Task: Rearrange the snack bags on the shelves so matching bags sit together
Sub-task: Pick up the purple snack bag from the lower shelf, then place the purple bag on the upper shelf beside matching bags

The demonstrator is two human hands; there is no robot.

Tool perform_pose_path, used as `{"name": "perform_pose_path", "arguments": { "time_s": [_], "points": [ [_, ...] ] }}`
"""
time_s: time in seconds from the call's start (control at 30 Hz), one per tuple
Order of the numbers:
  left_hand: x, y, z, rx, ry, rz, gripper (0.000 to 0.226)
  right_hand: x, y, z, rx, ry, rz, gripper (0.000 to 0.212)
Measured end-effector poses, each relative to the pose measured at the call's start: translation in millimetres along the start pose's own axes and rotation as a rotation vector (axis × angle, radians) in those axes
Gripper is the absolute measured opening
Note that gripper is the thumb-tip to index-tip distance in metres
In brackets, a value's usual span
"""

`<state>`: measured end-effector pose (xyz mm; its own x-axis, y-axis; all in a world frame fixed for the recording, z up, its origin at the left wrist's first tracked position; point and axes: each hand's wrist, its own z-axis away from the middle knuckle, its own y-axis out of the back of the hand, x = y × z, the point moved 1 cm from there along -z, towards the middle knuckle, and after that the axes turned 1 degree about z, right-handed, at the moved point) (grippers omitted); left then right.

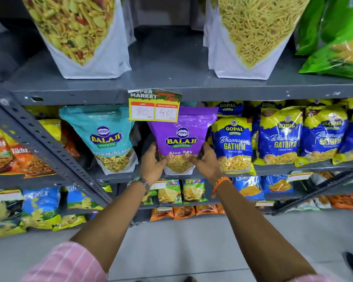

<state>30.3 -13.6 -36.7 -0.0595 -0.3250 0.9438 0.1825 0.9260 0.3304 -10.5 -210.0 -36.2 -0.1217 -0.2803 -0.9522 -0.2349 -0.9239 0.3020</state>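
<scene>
Nearest, both hands clasp the lower part of the purple Balaji Wafers "Aloo Sev" bag (181, 139): left hand (153, 163) and right hand (205, 159) have their fingers closed on its sides, probably to keep the pouch upright and label-forward on the middle shelf (273, 168). It stands beside the teal Balaji bag (108, 137), a sensible same-brand pairing, with blue Gopal "Bhavnagari Gathiya" bags (234, 145) to its right. Above hangs a "Super Market" price tag (154, 107) reading 80 and 40. On the upper shelf behind stand two large white pouches (86, 33).
</scene>
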Motion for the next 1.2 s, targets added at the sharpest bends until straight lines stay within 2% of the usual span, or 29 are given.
{"name": "perform_pose_path", "arguments": {
  "time_s": [0.27, 0.4, 0.47, 0.63, 0.77, 0.97, 1.07, 1.2],
  "points": [
    [-3, -1, 64, 0.025, -0.001, 0.011, 0.054, 10, 12, 68, 0.062, 0.033, -0.037, 0.045],
    [14, 4, 110, 0.025, -0.013, 0.029, 0.046, -2, 22, 115, 0.069, 0.046, -0.011, 0.052],
    [32, 13, 130, 0.043, -0.046, 0.035, 0.043, -17, 30, 136, 0.051, 0.044, -0.021, 0.045],
    [99, 43, 162, 0.101, -0.203, 0.056, 0.04, -94, 54, 174, 0.015, 0.108, -0.075, 0.033],
    [175, 69, 163, 0.174, -0.339, 0.126, 0.041, -176, 74, 177, 0.016, 0.266, -0.088, 0.033],
    [272, 107, 123, 0.271, -0.507, 0.228, 0.042, -276, 93, 136, 0.068, 0.52, -0.081, 0.027],
    [300, 122, 84, 0.326, -0.559, 0.196, 0.048, -313, 95, 102, 0.127, 0.614, -0.029, 0.037],
    [318, 134, 26, 0.366, -0.57, 0.1, 0.088, -336, 94, 51, 0.198, 0.648, 0.029, 0.046]
  ]
}}
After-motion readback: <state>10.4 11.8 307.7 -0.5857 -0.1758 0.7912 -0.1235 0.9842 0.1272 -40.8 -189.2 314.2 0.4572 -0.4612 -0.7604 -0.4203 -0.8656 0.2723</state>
